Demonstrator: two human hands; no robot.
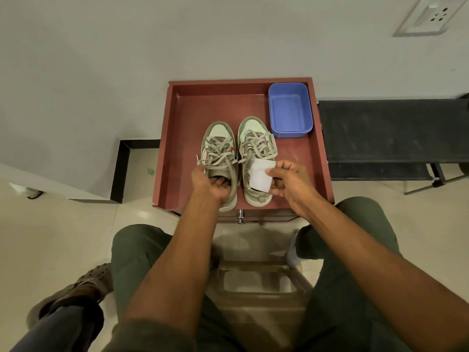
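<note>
Obs.: pair of sneakers side by side at frame centre on the red-brown tabletop [182,138], toes toward the top of the frame.

Left hand [213,185]: grip closed on the left sneaker [218,148], fingers tucked into its opening at the heel end.

Right hand [286,180]: grip pinches a white cloth [260,175] by one edge. The cloth hangs over the heel half of the right sneaker [256,146]; contact cannot be told.

Blue tub [290,110], upper right of the tabletop, just beside the right sneaker's toe.

Judgement: wiping of the shoes is about to begin.

Risks:
- The edge-only pinch is weak, so rubbing could drag the cloth out of the fingers.
- The laces [215,158] are loose and could snag fingers or cloth.
- The left sneaker's heel sits at the near rim, so a pull toward the bottom of the frame could tip it off.
</note>
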